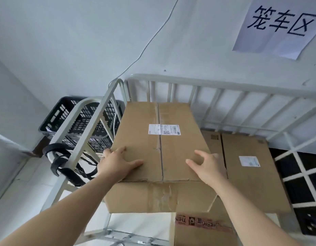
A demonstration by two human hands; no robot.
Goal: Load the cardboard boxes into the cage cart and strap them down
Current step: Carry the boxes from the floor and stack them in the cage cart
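A large brown cardboard box point(160, 139) with a white shipping label lies on top of other boxes inside the grey metal cage cart point(222, 82). My left hand point(116, 164) rests flat on the box's near left corner, fingers spread. Over the near right part of the lid hovers my right hand point(206, 166), fingers curled and apart, fingertips touching or nearly touching the cardboard. A second labelled box point(249, 174) lies lower to the right. Under the front sits a box with red printed tape point(203, 226). A black strap point(59, 160) hangs looped on the cart's left side rail.
A black plastic crate point(77, 119) stands outside the cart at the left against the wall. A paper sign point(276, 27) hangs on the wall above. A cable point(150, 39) runs down the wall. The cart's right side shows white mesh bars point(302, 176) over something dark.
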